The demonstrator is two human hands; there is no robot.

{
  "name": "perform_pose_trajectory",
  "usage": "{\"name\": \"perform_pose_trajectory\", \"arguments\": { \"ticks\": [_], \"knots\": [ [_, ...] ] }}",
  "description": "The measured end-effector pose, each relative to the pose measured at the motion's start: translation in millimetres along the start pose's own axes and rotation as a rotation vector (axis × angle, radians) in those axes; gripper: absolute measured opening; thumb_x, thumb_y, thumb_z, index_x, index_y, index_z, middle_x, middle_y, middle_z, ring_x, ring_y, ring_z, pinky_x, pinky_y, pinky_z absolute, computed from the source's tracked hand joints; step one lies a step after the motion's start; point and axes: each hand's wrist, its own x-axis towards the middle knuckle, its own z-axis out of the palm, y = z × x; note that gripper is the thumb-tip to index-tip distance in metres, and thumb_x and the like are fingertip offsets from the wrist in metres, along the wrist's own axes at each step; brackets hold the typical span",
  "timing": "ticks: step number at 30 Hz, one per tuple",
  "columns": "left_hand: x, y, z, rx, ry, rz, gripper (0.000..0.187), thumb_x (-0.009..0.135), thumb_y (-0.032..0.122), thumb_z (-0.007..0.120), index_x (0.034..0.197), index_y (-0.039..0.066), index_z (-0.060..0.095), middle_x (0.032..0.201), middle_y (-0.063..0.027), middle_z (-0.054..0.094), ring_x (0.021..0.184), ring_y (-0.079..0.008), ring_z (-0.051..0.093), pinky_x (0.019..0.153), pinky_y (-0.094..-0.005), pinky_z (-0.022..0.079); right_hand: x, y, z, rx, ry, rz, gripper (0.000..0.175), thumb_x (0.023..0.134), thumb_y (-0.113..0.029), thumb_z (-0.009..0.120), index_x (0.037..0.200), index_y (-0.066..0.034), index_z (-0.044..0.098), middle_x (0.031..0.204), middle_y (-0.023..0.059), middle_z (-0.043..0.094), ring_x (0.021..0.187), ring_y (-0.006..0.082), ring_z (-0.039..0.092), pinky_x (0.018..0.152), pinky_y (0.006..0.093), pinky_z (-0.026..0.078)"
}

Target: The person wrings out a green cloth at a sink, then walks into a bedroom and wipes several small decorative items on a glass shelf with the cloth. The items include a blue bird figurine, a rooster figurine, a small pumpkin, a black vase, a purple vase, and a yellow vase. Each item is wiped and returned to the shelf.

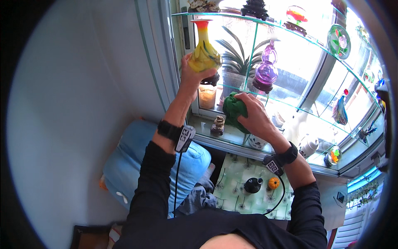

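My left hand (193,73) grips the lower body of a yellow glass vase (204,54) with a red flared mouth. The vase is upright at the left end of the glass shelving, above a dark carved stand (210,79); whether its base touches the stand is hidden. Bunched in my right hand (256,114) is a green cloth (233,109), held in front of the middle glass shelf (281,103). A purple gourd-shaped glass vase (266,70) on a dark base stands just beyond that hand.
On the sill sit a small stone ornament (219,123) and a white lidded jar (308,145). Glass ornaments, including a flower disc (339,42), line the shelves. Below, a patterned tabletop (231,169) bears a black vase (252,185) and an orange pumpkin (273,183). A blue cushion (133,155) lies left.
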Motion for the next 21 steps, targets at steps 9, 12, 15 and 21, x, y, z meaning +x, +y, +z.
{"name": "perform_pose_trajectory", "arguments": {
  "ticks": [9, 12, 15, 21],
  "knots": [
    [46, -35, 0, 0.142, -0.055, 0.062, 0.091, 0.059, 0.004, 0.087, 0.125, 0.004, 0.026, 0.12, -0.0139, 0.041, 0.11, -0.0225, 0.052, 0.093, -0.0334, 0.051, -46, -3, -28, 0.174, -0.013, 0.251, 0.051, 0.069, -0.002, 0.063, 0.119, -0.0041, 0.052, 0.104, 0.0205, 0.062, 0.097, 0.038, 0.061, 0.087, 0.041, 0.048],
    [54, -41, -1, 0.178, -0.088, 0.07, 0.092, 0.06, 0.005, 0.088, 0.125, 0.003, 0.024, 0.12, -0.0151, 0.043, 0.109, -0.0232, 0.052, 0.092, -0.033, 0.052, -57, 5, -30, 0.101, 0.009, 0.274, 0.052, 0.07, -0.003, 0.062, 0.121, -0.0043, 0.052, 0.102, 0.02, 0.064, 0.095, 0.0332, 0.064, 0.086, 0.0391, 0.049],
    [60, -43, -3, 0.224, -0.101, 0.072, 0.094, 0.059, 0.008, 0.089, 0.127, 0.003, 0.024, 0.12, -0.0154, 0.044, 0.11, -0.0236, 0.053, 0.093, -0.0334, 0.052, -62, 14, -26, 0.167, 0.031, 0.299, 0.052, 0.071, -0.005, 0.061, 0.121, -0.0042, 0.052, 0.098, 0.0179, 0.065, 0.091, 0.0284, 0.065, 0.084, 0.0375, 0.05],
    [60, -37, -10, 0.23, -0.17, 0.042, 0.094, 0.06, 0.01, 0.089, 0.129, 0.003, 0.025, 0.121, -0.0147, 0.045, 0.112, -0.0226, 0.052, 0.097, -0.0351, 0.048, -63, 18, -23, 0.301, 0.097, 0.323, 0.05, 0.072, -0.006, 0.061, 0.12, -0.0029, 0.052, 0.092, 0.0173, 0.065, 0.086, 0.0253, 0.065, 0.08, 0.0359, 0.05]
  ]
}}
